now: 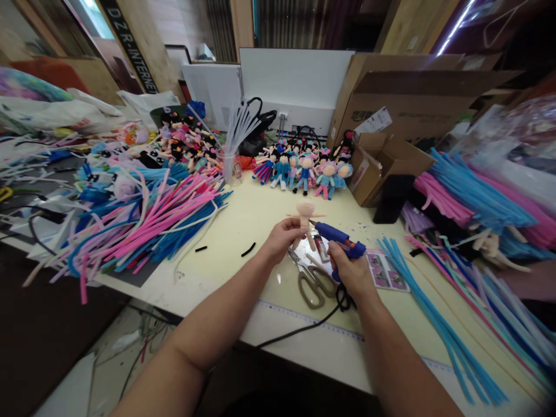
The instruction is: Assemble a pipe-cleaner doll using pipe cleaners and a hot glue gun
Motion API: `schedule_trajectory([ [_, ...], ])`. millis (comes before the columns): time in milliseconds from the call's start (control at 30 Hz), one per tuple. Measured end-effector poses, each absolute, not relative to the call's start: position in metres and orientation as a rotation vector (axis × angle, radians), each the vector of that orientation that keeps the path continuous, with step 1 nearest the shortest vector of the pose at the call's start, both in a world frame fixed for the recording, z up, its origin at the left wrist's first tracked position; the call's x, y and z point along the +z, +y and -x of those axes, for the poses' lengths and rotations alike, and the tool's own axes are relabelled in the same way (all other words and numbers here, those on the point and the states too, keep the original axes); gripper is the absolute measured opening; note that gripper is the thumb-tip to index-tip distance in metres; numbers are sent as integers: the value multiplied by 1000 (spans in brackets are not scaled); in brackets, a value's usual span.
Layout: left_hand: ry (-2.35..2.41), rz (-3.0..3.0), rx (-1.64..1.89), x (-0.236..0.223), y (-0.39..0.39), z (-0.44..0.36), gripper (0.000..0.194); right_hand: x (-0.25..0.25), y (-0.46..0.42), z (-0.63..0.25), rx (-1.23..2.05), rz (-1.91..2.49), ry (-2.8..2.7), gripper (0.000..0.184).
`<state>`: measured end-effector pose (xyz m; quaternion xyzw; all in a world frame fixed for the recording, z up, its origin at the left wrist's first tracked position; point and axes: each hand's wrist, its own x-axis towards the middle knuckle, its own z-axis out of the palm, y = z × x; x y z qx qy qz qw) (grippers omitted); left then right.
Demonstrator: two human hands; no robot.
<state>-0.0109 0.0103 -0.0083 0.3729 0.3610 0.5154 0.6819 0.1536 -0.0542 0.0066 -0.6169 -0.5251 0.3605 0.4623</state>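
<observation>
My left hand (284, 237) pinches a pale beige pipe-cleaner doll (306, 211) by its body, holding it upright over the table with its arms stuck out sideways. In my right hand (353, 269) is a blue hot glue gun (339, 236), its nozzle pointing left and close to the doll's body; whether it touches, I cannot tell. A black cord (299, 333) runs from the gun toward the table's front edge. Below the hands lie scissors (310, 289) with olive-grey handles, partly under the gun.
Loose pink and blue pipe cleaners (147, 214) heap up on the left. Light blue pipe cleaners (428, 313) lie at right. Finished dolls (304, 174) stand at the back, beside a cardboard box (386, 165) and a black phone-like slab (393, 198). Two short black pieces (248, 249) lie left of my hands.
</observation>
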Motion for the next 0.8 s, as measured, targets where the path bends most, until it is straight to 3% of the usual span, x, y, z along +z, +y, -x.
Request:
schedule_trajectory([
  [800,829,-853,1168,-7,11,11,31,3,-54,-157,904,1499,-1299,46],
])
